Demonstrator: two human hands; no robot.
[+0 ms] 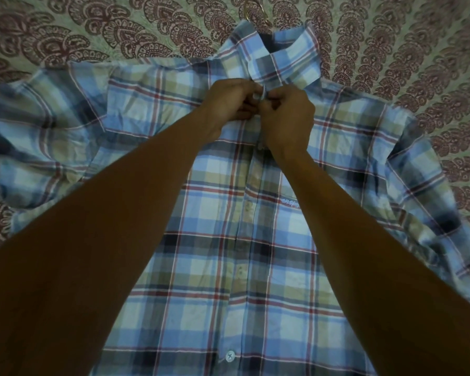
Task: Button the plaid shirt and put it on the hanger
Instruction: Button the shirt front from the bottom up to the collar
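The blue, tan and red plaid shirt (228, 240) lies front up and spread flat on a patterned bedspread, collar away from me. Several buttons down the placket look fastened, one white button (230, 356) showing near the bottom. My left hand (228, 104) and my right hand (288, 118) meet just below the collar (282, 63), both pinching the top of the placket between fingertips. A gold hanger hook (258, 12) pokes out above the collar; the rest of the hanger is hidden inside the shirt.
The bedspread (92, 31), pale with dark red paisley motifs, surrounds the shirt on all sides. Both sleeves lie bunched out to the left (38, 137) and right (432, 185).
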